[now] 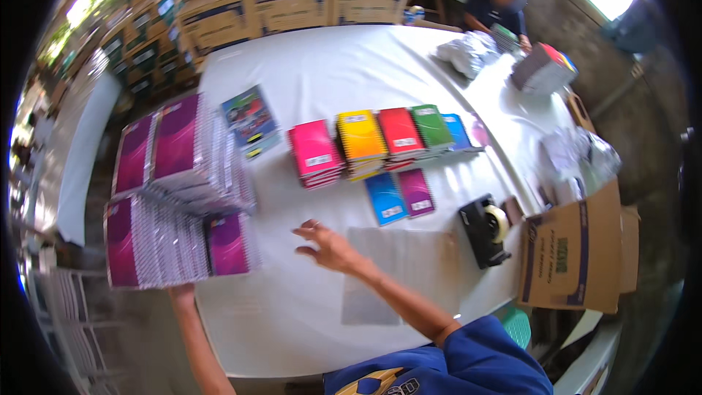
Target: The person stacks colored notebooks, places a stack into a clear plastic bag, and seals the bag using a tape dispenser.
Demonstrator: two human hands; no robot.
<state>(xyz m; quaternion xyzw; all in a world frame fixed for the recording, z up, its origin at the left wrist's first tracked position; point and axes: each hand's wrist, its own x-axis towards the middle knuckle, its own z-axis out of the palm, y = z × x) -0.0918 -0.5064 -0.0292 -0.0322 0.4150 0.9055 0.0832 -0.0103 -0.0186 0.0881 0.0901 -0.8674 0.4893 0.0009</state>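
Note:
Stacks of purple spiral notebooks (pixel 175 139) stand at the left edge of the table. My left hand (pixel 183 292) reaches up to the near edge of the front stack; its fingers are hidden beneath or behind the notebooks. Over the table, my right hand (pixel 325 245) holds nothing, its fingers apart. Clear plastic sleeves (pixel 395 278) lie flat beside its forearm. Beyond it are piles of small spiral notebooks: pink (pixel 316 150), yellow (pixel 361 139), red (pixel 400 132), green (pixel 430 126) and blue (pixel 455 132). A single blue notebook (pixel 385 197) and a purple one (pixel 416 192) lie nearer.
A black tape dispenser (pixel 482 230) stands right, near an open cardboard box (pixel 574 249). A printed sheet (pixel 251 121) lies by the purple stacks. Big cartons (pixel 292 7) line the far edge. A person (pixel 499 7) sits at the far right, past a crumpled plastic bag (pixel 468 53).

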